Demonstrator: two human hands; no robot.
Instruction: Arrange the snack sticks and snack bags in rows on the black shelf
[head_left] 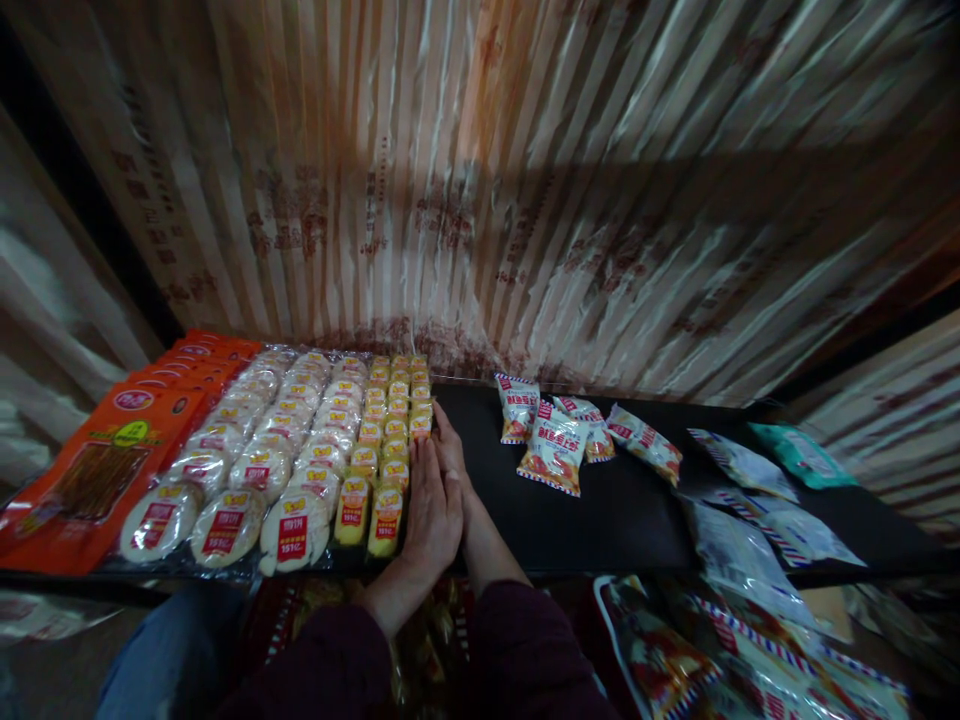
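The left hand, flat and unclenched, pressed right along the yellow packs, and the right hand, outstretched too, sat snug beside it!

Glossy clear plastic on crackers, shiny plastic yellow packets, smooth matt shelf, wrinkled plastic sheeting

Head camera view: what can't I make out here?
All in the head view:
Right hand, partly: hidden behind the left hand.
Rear orange bags: mostly covered by those in front.
Snack packets below the shelf: some cut off by the bottom edge.
Small print on the yellow cakes: too small and blurred.
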